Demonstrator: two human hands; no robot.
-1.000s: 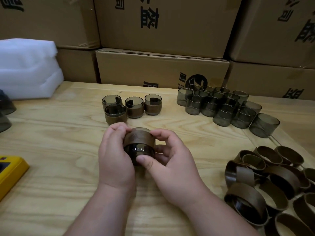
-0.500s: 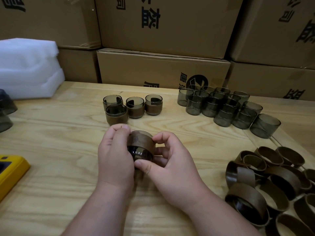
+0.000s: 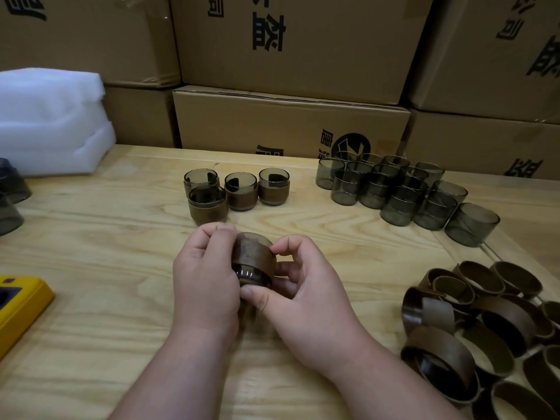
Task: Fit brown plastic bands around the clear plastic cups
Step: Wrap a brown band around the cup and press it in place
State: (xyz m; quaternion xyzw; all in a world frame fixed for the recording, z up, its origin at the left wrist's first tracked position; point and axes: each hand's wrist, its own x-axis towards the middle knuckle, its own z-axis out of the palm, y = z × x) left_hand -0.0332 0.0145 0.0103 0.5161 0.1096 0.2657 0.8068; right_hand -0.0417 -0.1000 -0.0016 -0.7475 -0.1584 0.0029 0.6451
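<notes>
Both hands, left hand (image 3: pixel 206 283) and right hand (image 3: pixel 306 301), grip one banded cup (image 3: pixel 254 262) at frame centre; four banded cups (image 3: pixel 236 192) stand behind it on the worktop (image 3: pixel 106 253).

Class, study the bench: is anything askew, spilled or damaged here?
Nothing looks spilled or damaged. The only untidy spot is the loose brown bands at the right, heaped and overlapping. Four banded cups and the bare cups stand upright. Both hands grip a cup with its band.
</notes>
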